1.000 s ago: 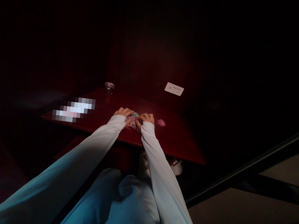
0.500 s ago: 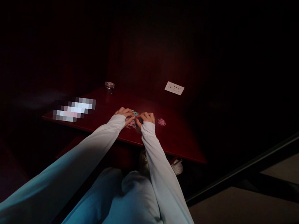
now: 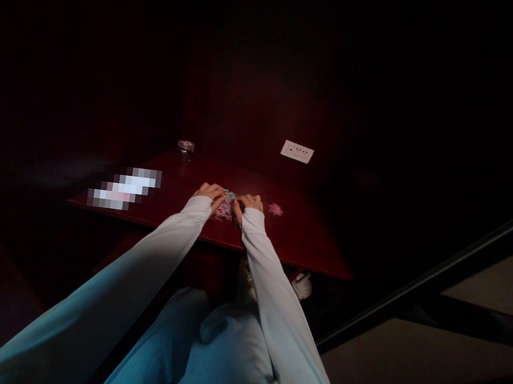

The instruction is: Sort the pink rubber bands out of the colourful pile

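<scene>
My left hand (image 3: 208, 192) and my right hand (image 3: 249, 203) face each other over a loose heap of small, thin pink, purple and green pieces (image 3: 223, 210) on the dark red table (image 3: 287, 242). Fingers of both hands are bent and drawn together at the heap's edges. The pieces are too small to name, and I cannot make out what lies between the fingertips. Right of my right hand sits a smaller separate heap of pink pieces (image 3: 275, 209), untouched.
A clear lidded jar (image 3: 185, 150) stands at the table's back left. Blurred-out pale sheets (image 3: 128, 189) lie near the left edge. On the back wall is a white socket plate (image 3: 297, 151). Below the table's front edge a white shoe (image 3: 301, 286) shows.
My hands have drawn slightly apart, and more of the mixed heap shows between them. The whole view has shifted a little. The pink heap stays where it lay.
</scene>
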{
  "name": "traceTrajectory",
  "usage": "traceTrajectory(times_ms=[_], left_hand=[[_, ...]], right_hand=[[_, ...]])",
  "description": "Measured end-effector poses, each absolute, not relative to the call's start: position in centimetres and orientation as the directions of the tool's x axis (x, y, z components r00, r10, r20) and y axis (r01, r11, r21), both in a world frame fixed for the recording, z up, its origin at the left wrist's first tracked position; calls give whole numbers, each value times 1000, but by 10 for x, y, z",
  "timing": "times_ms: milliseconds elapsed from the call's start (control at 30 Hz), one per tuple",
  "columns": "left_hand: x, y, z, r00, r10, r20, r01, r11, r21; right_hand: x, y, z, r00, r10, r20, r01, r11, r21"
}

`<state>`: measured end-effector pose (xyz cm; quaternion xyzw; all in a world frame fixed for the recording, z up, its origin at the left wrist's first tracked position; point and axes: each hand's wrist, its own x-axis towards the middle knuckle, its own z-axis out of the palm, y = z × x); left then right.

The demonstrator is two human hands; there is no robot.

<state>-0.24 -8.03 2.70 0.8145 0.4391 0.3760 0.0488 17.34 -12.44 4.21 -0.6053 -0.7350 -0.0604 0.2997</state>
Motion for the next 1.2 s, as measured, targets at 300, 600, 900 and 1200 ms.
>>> traceTrajectory(times_ms=[300,600,900,1200], left_hand=[[-3,-75,23,347,742,574,680,-620,391],[-6,-68,18,376,692,616,648,-672,360],[-6,-66,16,361,685,633,633,-678,372],[-8,-63,15,369,680,634,620,-688,377]], right_hand=[[174,-122,40,-152,849,506,908,323,-268],[177,-117,38,-168,839,518,915,328,-235],[177,-119,37,-149,835,530,901,336,-275],[183,-112,31,-123,835,537,843,373,-387]])
